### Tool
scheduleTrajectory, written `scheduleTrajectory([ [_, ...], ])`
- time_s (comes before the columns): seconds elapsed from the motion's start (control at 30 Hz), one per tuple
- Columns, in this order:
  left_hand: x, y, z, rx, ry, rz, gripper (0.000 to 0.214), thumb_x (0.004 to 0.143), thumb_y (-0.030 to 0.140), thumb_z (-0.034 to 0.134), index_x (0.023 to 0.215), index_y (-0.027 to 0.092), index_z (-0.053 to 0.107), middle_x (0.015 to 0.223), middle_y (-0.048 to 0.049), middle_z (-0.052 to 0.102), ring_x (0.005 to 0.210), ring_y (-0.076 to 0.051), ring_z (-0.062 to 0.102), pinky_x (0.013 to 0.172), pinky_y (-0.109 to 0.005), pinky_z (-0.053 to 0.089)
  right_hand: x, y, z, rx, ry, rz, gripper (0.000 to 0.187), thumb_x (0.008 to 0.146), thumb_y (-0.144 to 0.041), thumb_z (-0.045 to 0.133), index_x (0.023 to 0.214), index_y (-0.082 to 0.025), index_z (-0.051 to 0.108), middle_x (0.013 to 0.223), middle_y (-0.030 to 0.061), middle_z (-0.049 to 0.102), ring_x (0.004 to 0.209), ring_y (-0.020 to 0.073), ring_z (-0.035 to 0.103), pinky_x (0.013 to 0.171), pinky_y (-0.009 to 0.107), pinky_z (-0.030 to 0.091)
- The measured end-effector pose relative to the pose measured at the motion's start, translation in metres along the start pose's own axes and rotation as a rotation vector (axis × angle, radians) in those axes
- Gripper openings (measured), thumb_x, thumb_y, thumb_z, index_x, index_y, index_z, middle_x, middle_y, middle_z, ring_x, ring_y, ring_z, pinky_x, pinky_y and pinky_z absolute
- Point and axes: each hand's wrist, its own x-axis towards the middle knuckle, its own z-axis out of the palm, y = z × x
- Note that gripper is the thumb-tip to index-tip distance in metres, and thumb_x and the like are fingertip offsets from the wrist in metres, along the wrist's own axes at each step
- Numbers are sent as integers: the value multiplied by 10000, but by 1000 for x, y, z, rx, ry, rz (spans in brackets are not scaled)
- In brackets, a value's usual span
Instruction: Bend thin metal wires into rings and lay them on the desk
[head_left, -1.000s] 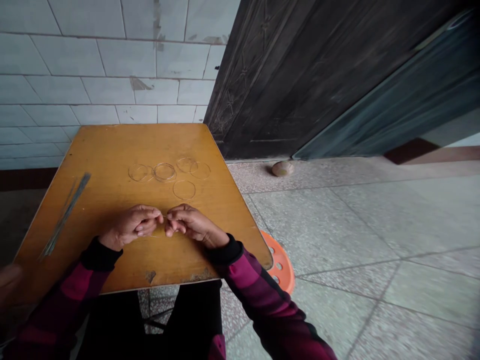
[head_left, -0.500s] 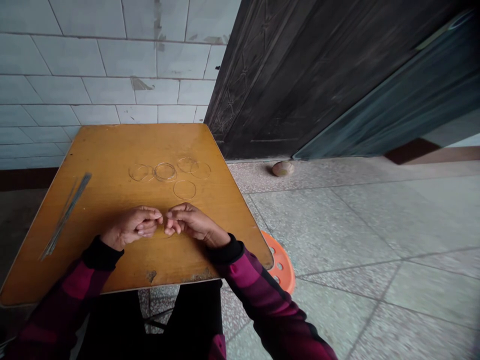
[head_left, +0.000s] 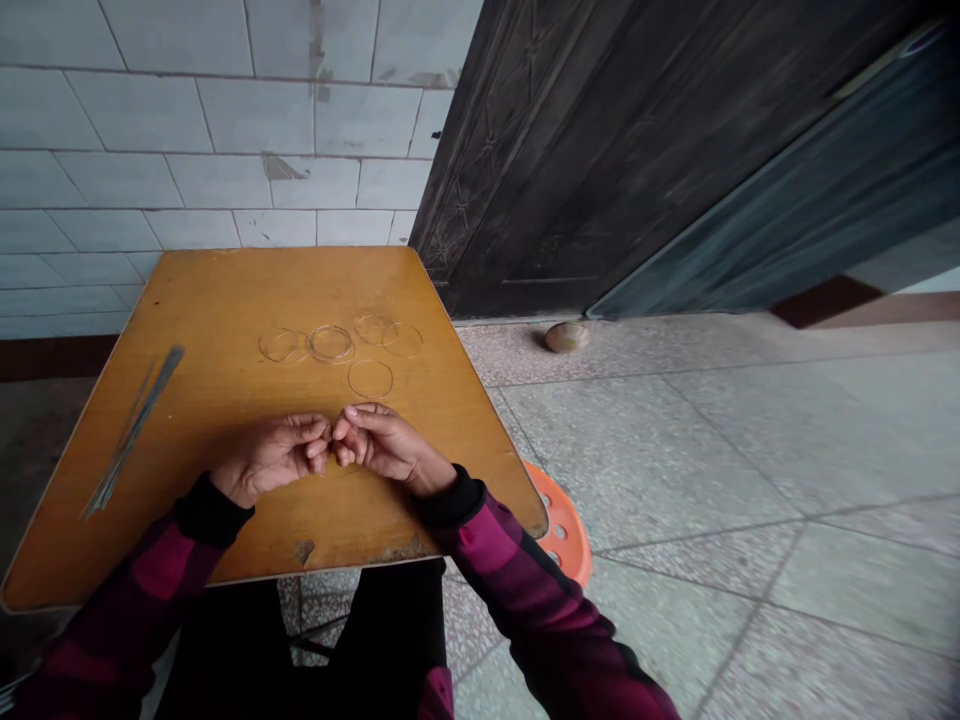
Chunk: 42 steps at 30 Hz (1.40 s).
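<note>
My L hand [head_left: 279, 458] & R hand [head_left: 380, 445] meet over the near half of the table [head_left: 247, 285], tips touching or v. nearly; each thumb's pressed to bent fingers w/ no real gap, pinched, I'd say, on a thin wire [head_left: 345, 473]; it's so fine I can't trace it betw. the tips, only a faint line over the tabletop under my R fingers; can't tell where its ends sit.

Risks: wire's springy, I'd guess, so if either pinch slips it could flick loose & lose its shape; its ends could prick a fingertip, esp. w/ both hands this close; my own fingers hide most of it, so a poor hold might go unnoticed; nearest ring [head_left: 392, 379], mid-table, lies just past my R hand, so a careless knuckle could shove it; other rings [head_left: 331, 361], farther toward the table's back, partly overlap & may snag if one's pulled up fast; bundle [head_left: 139, 430] lies slantwise on the table's left side, no tie that I can make out; a wide swing of my L sleeve [head_left: 161, 570] could scatter it off that edge.

Containers: none I can see, no tin, no tray; rings & bundle lie straight on the tabletop; orange stool [head_left: 562, 525] by the table's near right corner has just a holed seat.
</note>
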Motion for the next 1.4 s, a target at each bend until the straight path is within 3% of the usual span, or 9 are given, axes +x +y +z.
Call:
scheduleTrajectory([
  [0.2,1,0,4,-63,19,17,180,734,215,779,680,112,642,571,11,520,573,-79,509,559,-173,445,3,4,-1,-121,94,-69,392,819,-533,672,769,-145,696,494,-44,564,506,89,586,526,199,475],
  [0.3,2,0,7,-113,85,94,172,744,216,771,706,116,637,573,28,514,556,-69,498,561,-175,448,3,6,0,-496,330,-325,392,907,-528,553,883,-165,701,601,-18,596,559,94,572,593,230,490],
  [0.4,4,1,7,-167,124,157,173,722,207,788,741,126,637,582,37,537,561,-74,533,575,-188,471,0,8,4,-994,477,-608,359,968,-446,477,1178,-202,635,922,67,654,795,156,626,771,330,534],
  [0.5,5,0,4,-202,127,168,171,717,188,791,770,129,640,624,31,582,599,-79,582,601,-190,497,-2,10,5,-1385,369,-715,544,962,-422,489,1460,-237,370,1335,157,505,1205,275,523,1001,490,471],
  [0.6,5,-1,0,-192,107,151,147,751,207,766,784,139,640,694,10,634,645,-102,625,610,-214,525,0,11,0,-1590,195,-707,972,830,-515,662,1551,-223,79,1493,206,316,1384,359,334,1089,558,392],
  [0.7,6,-2,-2,-197,98,133,123,777,219,742,813,148,649,833,-30,691,776,-153,668,718,-300,571,3,10,-6,-1618,82,-686,1226,703,-553,765,1548,-206,-52,1502,242,254,1379,376,344,1049,517,456],
  [0.9,5,-2,-2,-151,22,146,118,798,237,720,863,160,658,1099,-91,682,1030,-259,651,872,-477,549,-1,3,-5,-1552,25,-648,1140,710,-471,794,1539,-234,48,1413,214,341,1310,335,444,1027,476,491],
  [1.2,6,0,1,-132,-37,135,153,790,239,726,729,142,623,1095,-109,689,1013,-279,663,806,-414,551,-3,4,2,-1500,105,-610,907,778,-402,753,1484,-226,211,1352,184,418,1243,316,498,1006,486,493],
  [1.4,8,1,-2,-163,-42,104,121,786,247,730,803,157,651,1106,-116,682,1027,-275,659,797,-389,547,-1,6,-1,-1513,155,-627,831,757,-436,762,1419,-208,314,1296,174,478,1188,308,533,963,477,509],
])
